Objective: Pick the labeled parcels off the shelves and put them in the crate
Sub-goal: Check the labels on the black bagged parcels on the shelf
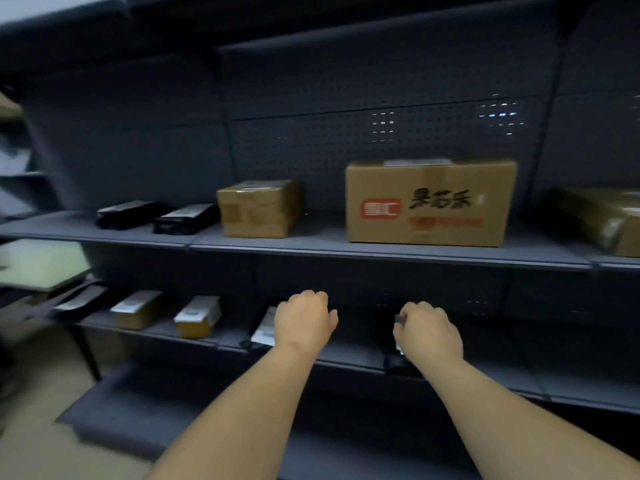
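Dark grey metal shelving with a perforated back panel fills the view, blurred by head motion. On the lower shelf (346,356) both hands reach in. The left hand (304,318) hovers with fingers curled over a black poly-bag parcel (265,329) bearing a white label; whether it has closed on the bag I cannot tell. The right hand (427,329) has its fingers curled round the top of a second black parcel (398,362) at the shelf's front edge.

These bags look soft, light and slick, so I judge a full-hand grip across the middle safer than an edge pinch.

Left of the hands sit two small labelled cartons (198,315) and another black bag. Above, the upper shelf (381,252) carries two black bags, a small carton (259,207) and a large printed carton (429,202). No crate is in view.
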`<state>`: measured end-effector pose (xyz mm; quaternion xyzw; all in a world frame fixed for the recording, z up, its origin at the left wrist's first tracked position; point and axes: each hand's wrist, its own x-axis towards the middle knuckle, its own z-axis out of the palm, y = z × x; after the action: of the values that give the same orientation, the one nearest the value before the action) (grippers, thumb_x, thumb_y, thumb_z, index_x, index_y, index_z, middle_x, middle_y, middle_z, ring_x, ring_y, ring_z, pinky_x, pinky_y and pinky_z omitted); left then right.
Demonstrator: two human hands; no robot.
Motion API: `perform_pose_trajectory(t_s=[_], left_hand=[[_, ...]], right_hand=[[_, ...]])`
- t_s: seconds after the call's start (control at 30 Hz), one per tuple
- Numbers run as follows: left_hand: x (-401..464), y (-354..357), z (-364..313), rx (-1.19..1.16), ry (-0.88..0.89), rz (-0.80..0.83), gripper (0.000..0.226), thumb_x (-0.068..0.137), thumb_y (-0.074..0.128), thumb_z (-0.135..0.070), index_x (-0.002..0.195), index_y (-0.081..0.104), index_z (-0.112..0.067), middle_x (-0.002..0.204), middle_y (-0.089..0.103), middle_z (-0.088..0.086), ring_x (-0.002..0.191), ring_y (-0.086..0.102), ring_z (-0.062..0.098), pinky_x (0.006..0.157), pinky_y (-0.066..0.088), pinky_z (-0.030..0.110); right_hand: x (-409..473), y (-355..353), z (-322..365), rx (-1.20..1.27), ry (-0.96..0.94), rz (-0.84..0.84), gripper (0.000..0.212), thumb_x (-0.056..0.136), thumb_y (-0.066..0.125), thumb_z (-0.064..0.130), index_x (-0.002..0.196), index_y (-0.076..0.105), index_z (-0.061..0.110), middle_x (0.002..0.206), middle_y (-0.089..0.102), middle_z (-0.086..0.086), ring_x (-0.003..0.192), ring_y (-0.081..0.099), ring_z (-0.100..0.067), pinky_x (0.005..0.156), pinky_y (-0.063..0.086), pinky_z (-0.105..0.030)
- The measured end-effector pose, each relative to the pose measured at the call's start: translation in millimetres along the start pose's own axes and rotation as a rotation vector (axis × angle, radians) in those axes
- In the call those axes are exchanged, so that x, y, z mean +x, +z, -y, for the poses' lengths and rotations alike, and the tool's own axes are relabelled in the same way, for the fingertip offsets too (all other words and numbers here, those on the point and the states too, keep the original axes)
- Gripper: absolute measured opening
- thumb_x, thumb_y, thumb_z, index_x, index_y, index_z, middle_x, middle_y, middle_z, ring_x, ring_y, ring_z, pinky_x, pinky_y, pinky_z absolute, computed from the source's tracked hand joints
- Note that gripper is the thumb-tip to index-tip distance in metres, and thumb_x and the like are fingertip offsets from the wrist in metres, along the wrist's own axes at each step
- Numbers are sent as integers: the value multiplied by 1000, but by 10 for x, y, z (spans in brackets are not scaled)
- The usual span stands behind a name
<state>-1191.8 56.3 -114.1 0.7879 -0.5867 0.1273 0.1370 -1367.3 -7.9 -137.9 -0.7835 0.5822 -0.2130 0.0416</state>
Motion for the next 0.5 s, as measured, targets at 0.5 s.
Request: perform_pose_trajectory(t_s=[0.5], left_hand=[[-122, -364, 2441, 109, -315, -110, 28, 91, 49, -42, 99, 61, -17, 97, 63, 1, 89, 61, 23, 68, 40, 33]], right_hand=[[264, 715, 2454, 114, -287, 102, 28, 94, 47, 31, 118, 56, 19, 119, 56, -1, 111, 47, -23, 86, 44, -35]])
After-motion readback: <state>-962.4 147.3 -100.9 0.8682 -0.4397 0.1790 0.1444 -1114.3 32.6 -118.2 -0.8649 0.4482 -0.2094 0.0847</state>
